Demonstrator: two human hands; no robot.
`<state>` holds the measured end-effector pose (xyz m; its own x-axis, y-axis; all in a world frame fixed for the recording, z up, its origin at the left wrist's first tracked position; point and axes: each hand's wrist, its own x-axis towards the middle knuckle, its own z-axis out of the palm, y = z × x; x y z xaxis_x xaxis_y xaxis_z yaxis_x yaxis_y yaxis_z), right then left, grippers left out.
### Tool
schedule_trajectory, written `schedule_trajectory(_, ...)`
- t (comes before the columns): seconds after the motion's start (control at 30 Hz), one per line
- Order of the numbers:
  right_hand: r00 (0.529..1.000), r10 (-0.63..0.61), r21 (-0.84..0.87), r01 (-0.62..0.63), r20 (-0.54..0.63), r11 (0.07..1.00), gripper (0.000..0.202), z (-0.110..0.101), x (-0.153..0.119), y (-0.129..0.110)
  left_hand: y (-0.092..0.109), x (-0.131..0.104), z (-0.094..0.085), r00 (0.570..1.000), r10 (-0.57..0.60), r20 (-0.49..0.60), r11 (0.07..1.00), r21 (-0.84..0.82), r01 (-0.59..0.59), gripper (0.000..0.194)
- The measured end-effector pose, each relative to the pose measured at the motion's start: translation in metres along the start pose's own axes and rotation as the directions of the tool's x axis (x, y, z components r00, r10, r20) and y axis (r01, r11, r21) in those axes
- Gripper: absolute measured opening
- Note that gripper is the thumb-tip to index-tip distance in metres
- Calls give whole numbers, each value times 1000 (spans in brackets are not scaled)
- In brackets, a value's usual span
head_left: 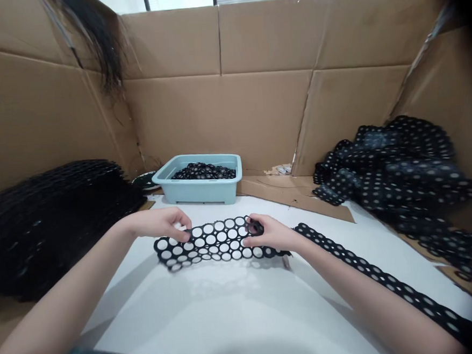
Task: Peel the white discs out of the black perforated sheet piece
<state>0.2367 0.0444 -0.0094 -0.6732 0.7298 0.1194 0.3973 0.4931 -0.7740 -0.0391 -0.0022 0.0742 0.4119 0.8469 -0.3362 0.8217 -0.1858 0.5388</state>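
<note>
Now our left hand point(162, 223) pinches the left end of a black punched strip point(214, 247), fingers closed on it, while our right hand point(270, 234) grips its right end, thumb and fingertips clamped near a dark disc point(254, 228). The strip lies on the white table point(229, 307). Almost every hole in it looks emptied. At twelve o'clock a blue tub point(199, 180) holds loose discs; spent strips point(397, 165) heap at two o'clock, and a black stack point(49, 222) waits at nine.
</note>
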Motion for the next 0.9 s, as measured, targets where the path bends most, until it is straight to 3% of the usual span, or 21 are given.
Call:
schedule_trajectory(0.1,998,20,-10,-19,65,1000,37,-12,-8,1,-8,6,-2,999,-6,36,1000,20,6,26)
schedule_trajectory(0.27,980,87,23,-93,179,995,16,-16,-16,12,-28,17,-8,999,-34,29,999,-41,35,30)
schedule_trajectory(0.33,980,103,12,-107,172,994,13,-14,-18,15,-36,24,-11,998,-66,-16,998,14,66,30)
schedule_trajectory(0.37,983,101,7,-104,156,995,13,-13,-19,16,-37,27,-11,992,-83,-96,993,73,90,32)
schedule_trajectory(0.43,990,85,3,-86,115,996,12,-9,-19,16,-34,32,-8,929,-93,-359,967,189,170,36)
schedule_trajectory(0.5,994,72,8,-73,80,997,13,-4,-18,15,-21,35,2,794,-47,-606,938,247,244,40)
schedule_trajectory(0.53,995,70,13,-71,66,997,15,-1,-17,14,-12,36,10,746,-21,-666,930,261,259,41)
schedule_trajectory(0.57,996,68,19,-69,54,997,16,1,-16,13,-2,38,20,735,13,-678,925,287,248,40)
schedule_trajectory(0.6,997,65,25,-66,43,998,17,4,-16,12,8,39,31,751,43,-659,928,306,215,37)
schedule_trajectory(0.67,998,56,37,-57,28,998,19,9,-17,10,28,42,55,828,117,-548,936,340,93,33)
schedule_trajectory(0.77,1000,20,43,-20,3,999,19,14,-21,5,44,47,81,887,195,-419,946,320,-57,34)
schedule_trajectory(0.83,999,-24,14,25,-41,1000,18,15,-24,-1,46,50,87,913,218,-344,942,317,-105,30)
schedule_trajectory(0.9,988,-65,-51,58,-142,997,13,15,-27,-8,44,52,87,901,240,-362,923,372,-96,19)
